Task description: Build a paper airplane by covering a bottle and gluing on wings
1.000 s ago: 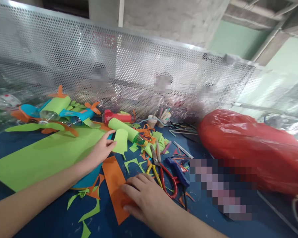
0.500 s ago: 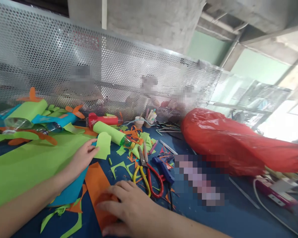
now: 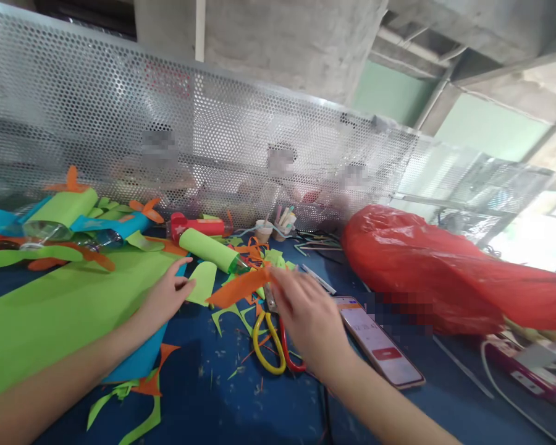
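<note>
My right hand (image 3: 308, 315) is raised over the middle of the table, its fingers closed on one end of an orange sheet (image 3: 241, 288). Under that hand lie scissors (image 3: 257, 349) with one yellow and one red handle, their blades partly covered. My left hand (image 3: 169, 292) rests fingers outstretched at the edge of a blue sheet (image 3: 141, 358) and a large light green sheet (image 3: 74, 309). Its thumb is close to a small rounded green piece (image 3: 202, 283); whether they touch I cannot tell. Beyond is a green-wrapped bottle (image 3: 208, 250) lying on its side.
Several paper-covered bottles with propellers, such as a green one (image 3: 69, 210), stand at the back left. A phone (image 3: 380, 343) lies right of my right hand. A big red plastic bag (image 3: 417, 266) fills the right side. Cups of pens (image 3: 282, 225) stand before a perforated metal screen (image 3: 259, 111).
My right hand has lifted the orange sheet from the near table and moved it up and right, over the scissors. My left hand has stayed almost still.
</note>
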The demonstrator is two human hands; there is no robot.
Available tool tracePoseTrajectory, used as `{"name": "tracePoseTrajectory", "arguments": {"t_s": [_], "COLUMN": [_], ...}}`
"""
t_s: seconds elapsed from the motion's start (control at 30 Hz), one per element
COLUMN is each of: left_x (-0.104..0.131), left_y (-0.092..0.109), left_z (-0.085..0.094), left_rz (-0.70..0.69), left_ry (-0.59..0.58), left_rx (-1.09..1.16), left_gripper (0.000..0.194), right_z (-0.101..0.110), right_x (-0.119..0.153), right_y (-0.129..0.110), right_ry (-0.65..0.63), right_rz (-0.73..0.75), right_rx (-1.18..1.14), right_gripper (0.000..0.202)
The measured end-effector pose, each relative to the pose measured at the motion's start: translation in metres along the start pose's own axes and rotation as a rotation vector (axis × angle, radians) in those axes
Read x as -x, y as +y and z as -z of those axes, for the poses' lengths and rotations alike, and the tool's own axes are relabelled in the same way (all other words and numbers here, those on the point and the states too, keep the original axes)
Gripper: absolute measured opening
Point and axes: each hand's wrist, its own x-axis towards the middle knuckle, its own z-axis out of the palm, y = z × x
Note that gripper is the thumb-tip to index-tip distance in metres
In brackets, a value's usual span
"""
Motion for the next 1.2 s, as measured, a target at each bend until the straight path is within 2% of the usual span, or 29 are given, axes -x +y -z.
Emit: {"name": "tracePoseTrajectory", "arguments": {"t_s": [0.1, 0.2, 0.33, 0.47, 0.6, 0.73, 0.8, 1.0, 1.2], "left_x": [0.003, 0.006, 0.008, 0.008, 0.007, 0.007, 0.007, 0.008, 0.009], "left_y": [0.004, 0.006, 0.007, 0.005, -0.001, -0.008, -0.011, -0.012, -0.009], "left_z": [-0.002, -0.003, -0.003, -0.004, -0.007, -0.009, -0.010, -0.010, -0.011], "left_rz": [-0.032, -0.071, -0.131, -0.223, -0.317, -0.348, -0.361, -0.422, -0.458], "left_ry": [0.004, 0.000, 0.002, 0.023, 0.037, 0.103, 0.131, 0.168, 0.153], "left_rx": [-0.078, -0.153, -0.299, -0.432, -0.525, -0.610, -0.634, -0.652, -0.632], "left_gripper": [0.051, 0.041, 0.032, 0.023, 0.019, 0.020, 0.019, 0.022, 0.023], "right_z": [-0.001, -0.009, -0.023, -0.040, -0.049, -0.049, -0.050, -0.056, -0.058], "right_x": [-0.008, -0.010, -0.008, -0.001, 0.004, 0.008, 0.010, 0.014, 0.014], "right_y": [0.035, 0.064, 0.080, 0.071, 0.053, 0.042, 0.040, 0.041, 0.042], "right_ry": [0.067, 0.031, -0.011, -0.180, -0.305, -0.454, -0.499, -0.491, -0.444], "right_rz": [-0.093, -0.182, -0.237, -0.232, -0.158, -0.017, 0.006, -0.022, -0.033], "right_rx": [0.188, 0.279, 0.293, 0.248, 0.197, 0.111, 0.095, 0.083, -0.024], "right_gripper": [0.032, 0.032, 0.033, 0.027, 0.045, 0.030, 0.027, 0.031, 0.025]}}
